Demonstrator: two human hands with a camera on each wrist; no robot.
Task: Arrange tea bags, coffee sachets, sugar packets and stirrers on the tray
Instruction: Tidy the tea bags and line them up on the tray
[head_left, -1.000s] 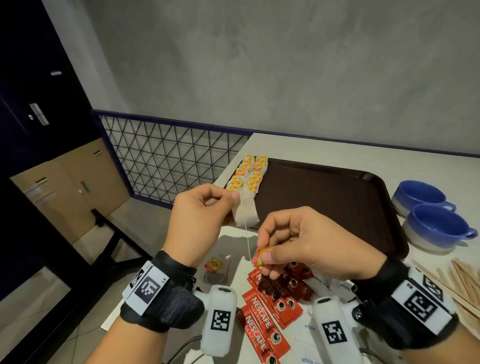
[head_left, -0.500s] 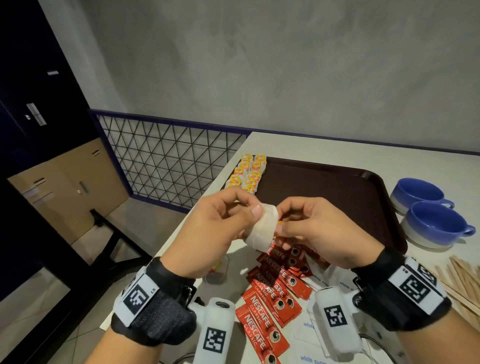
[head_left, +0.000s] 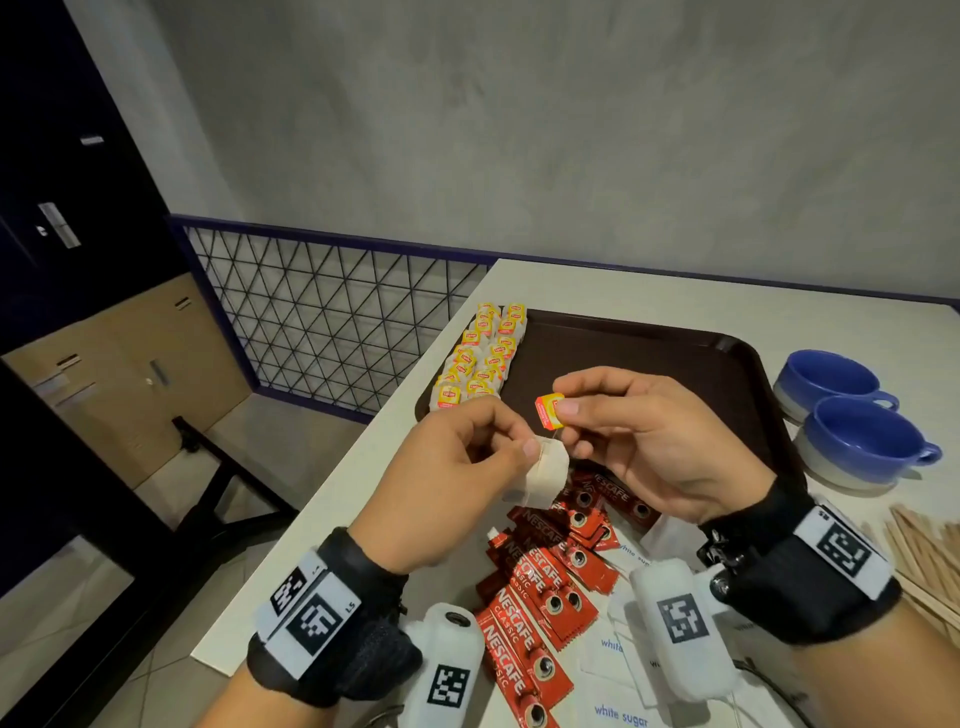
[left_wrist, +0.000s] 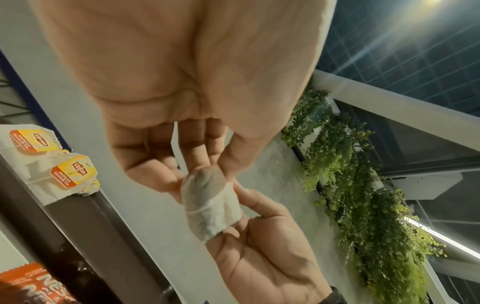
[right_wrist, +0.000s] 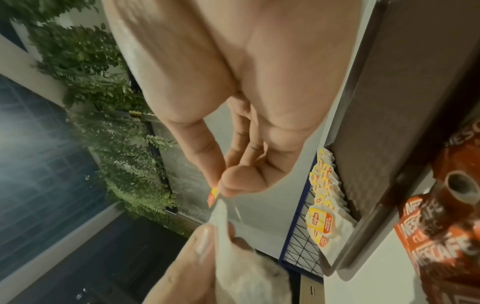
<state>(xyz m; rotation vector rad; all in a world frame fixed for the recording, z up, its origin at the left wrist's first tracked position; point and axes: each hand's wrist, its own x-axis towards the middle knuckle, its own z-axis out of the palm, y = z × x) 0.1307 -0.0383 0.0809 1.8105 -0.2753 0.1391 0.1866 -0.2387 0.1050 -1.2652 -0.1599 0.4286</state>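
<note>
My left hand (head_left: 511, 449) pinches a white tea bag (head_left: 544, 475) above the table's near edge; the bag (left_wrist: 207, 207) hangs from thumb and fingers in the left wrist view. My right hand (head_left: 563, 410) pinches that bag's yellow-and-red tag (head_left: 549, 410), seen edge-on as the tag (right_wrist: 213, 196) in the right wrist view, with a short string running to the bag. Two rows of tea bags (head_left: 480, 358) lie along the left side of the dark brown tray (head_left: 649, 358). Red coffee sachets (head_left: 545, 587) and white sugar packets (head_left: 618, 712) lie on the table below my hands.
Two blue cups (head_left: 852, 415) stand right of the tray. Wooden stirrers (head_left: 924, 566) lie at the right edge. The table's left edge (head_left: 332, 499) drops to a floor beside a blue mesh railing (head_left: 332, 317). Most of the tray's surface is bare.
A second ago the hands were apart with the string stretched between tag and bag. They came together, and now the tag is held just above the bag, both raised nearer the tray.
</note>
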